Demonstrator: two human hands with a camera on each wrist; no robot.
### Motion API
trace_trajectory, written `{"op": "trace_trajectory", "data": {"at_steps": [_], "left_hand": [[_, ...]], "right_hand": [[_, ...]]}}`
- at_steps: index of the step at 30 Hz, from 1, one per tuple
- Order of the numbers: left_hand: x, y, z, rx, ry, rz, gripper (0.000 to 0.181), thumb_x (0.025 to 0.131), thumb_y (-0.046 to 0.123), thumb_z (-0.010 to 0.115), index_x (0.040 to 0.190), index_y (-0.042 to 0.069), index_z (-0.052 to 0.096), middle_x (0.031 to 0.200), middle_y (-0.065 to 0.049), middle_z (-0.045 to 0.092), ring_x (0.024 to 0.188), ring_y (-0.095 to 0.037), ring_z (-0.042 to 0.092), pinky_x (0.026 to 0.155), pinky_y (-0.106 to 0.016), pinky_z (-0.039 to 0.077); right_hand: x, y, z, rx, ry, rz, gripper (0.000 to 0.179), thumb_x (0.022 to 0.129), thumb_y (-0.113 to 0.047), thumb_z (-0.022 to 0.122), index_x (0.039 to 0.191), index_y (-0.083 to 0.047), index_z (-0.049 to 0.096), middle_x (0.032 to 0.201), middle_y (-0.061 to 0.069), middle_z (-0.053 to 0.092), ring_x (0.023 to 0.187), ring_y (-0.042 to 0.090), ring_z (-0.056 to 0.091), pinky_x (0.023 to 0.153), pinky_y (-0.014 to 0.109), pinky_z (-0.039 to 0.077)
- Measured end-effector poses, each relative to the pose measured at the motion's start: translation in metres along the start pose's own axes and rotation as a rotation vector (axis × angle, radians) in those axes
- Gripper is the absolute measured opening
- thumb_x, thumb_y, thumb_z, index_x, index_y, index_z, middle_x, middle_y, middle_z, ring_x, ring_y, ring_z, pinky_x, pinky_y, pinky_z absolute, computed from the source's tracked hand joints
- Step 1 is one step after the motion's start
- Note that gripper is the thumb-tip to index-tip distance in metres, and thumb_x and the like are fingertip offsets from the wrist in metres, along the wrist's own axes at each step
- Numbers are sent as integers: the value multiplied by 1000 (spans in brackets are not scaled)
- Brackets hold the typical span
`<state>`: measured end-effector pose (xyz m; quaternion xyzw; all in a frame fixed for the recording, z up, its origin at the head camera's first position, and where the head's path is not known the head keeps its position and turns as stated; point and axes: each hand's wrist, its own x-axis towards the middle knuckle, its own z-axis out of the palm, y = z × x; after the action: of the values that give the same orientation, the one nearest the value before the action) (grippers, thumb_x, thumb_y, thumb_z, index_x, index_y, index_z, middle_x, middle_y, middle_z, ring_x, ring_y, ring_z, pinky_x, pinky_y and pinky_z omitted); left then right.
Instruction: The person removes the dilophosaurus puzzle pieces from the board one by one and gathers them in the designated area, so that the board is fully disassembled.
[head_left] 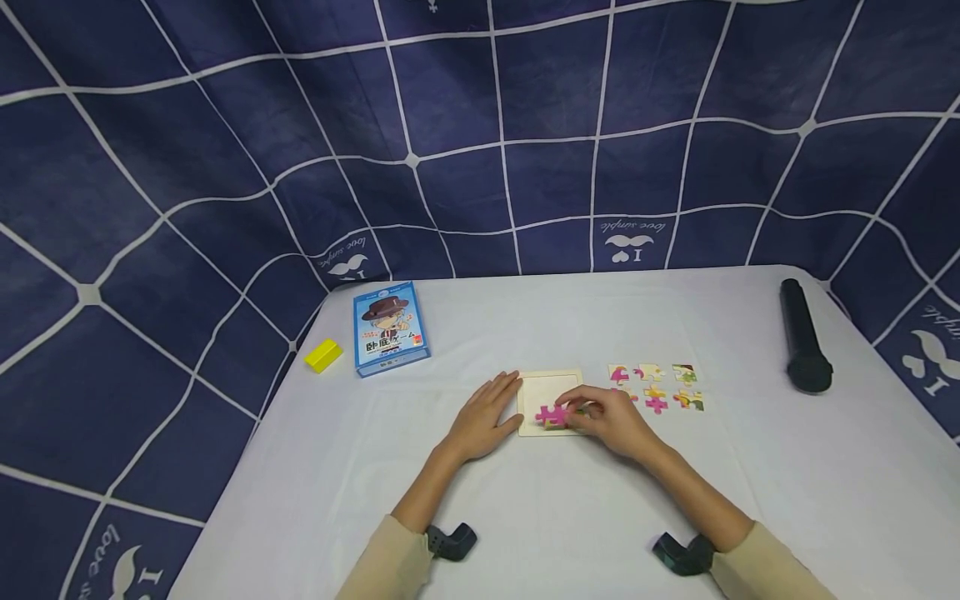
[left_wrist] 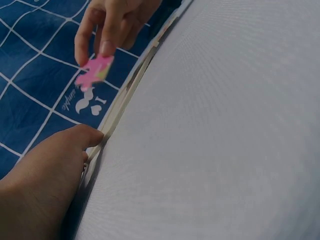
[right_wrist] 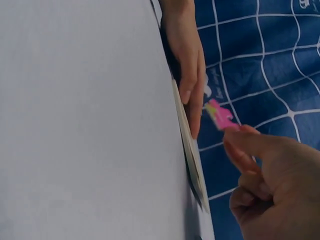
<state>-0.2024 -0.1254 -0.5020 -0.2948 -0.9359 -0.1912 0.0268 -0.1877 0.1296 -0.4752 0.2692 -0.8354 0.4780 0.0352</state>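
A shallow pale puzzle tray [head_left: 540, 386] lies on the white table, its inside bare where I can see it. My left hand [head_left: 483, 421] rests along the tray's left side with fingers extended; the thumb meets the near-left corner. Over the tray's near right part, my right hand [head_left: 609, 417] pinches a pink jigsaw piece [head_left: 551, 415] with a patch of yellow-green. In the left wrist view that piece [left_wrist: 94, 71] is held up above the tray, apart from it. Several loose jigsaw pieces [head_left: 656, 405] lie right of the tray, some partly covered by the right hand.
A blue card game box [head_left: 392, 329] stands at the back left, with a yellow block [head_left: 323, 356] beside it. At the far right lies a black microphone [head_left: 804, 337]. Dark blue gridded cloth [head_left: 480, 150] hangs behind the table [head_left: 480, 325].
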Motion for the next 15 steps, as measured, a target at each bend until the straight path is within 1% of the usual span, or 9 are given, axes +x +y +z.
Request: {"op": "trace_trajectory", "data": {"at_steps": [3,5,6,8,10,12,15], "left_hand": [[1,0,1,4,-3,-4,61,95,41,42,145,10,29,151,-2,23,139,-17,15,112,-30,11],[1,0,1,6,-4,-8,61,95,41,42,145,10,29,151,-1,23,139,-16,15,112,-30,10],[1,0,1,7,-4,-8,61,95,41,42,145,10,29,151,-1,23,139,-17,15,112,-30,10],[0,0,1,7,-8,-14,61,95,41,42,146,11,28,152,0,22,139,-16,14,112,-29,9],[0,1,1,3,-6,-14,61,95,42,42,146,10,28,152,-1,22,139,-16,14,112,-29,9],[0,1,1,-1,-2,-13,61,95,41,42,145,10,29,151,-1,22,139,-17,15,112,-30,10],[-1,2,0,-5,1,-12,61,95,42,41,145,9,29,151,-2,22,139,-18,15,112,-31,11]], "right_hand": [[-4,-6,-9,13,38,19,22,79,-15,74,99,-23,68,78,-11,65,44,0,23,37,20,21],[-8,-9,-16,13,65,36,22,78,-11,73,99,-19,69,77,-7,65,45,0,21,37,22,20],[-10,-10,-21,9,78,39,22,78,-9,73,99,-16,69,71,-4,63,44,0,21,36,23,21],[-17,-9,-31,-4,108,53,23,77,-7,73,99,-12,69,59,0,53,44,0,20,36,25,20],[-24,-5,-42,-31,133,62,23,77,-6,73,99,-11,69,56,1,49,45,-1,20,35,25,20],[-32,1,-55,-60,157,80,24,77,-9,75,100,-13,69,58,0,50,44,-2,20,35,25,21],[-44,10,-73,-100,188,104,24,76,-12,76,99,-16,69,74,-5,63,46,0,21,36,25,21]]}}
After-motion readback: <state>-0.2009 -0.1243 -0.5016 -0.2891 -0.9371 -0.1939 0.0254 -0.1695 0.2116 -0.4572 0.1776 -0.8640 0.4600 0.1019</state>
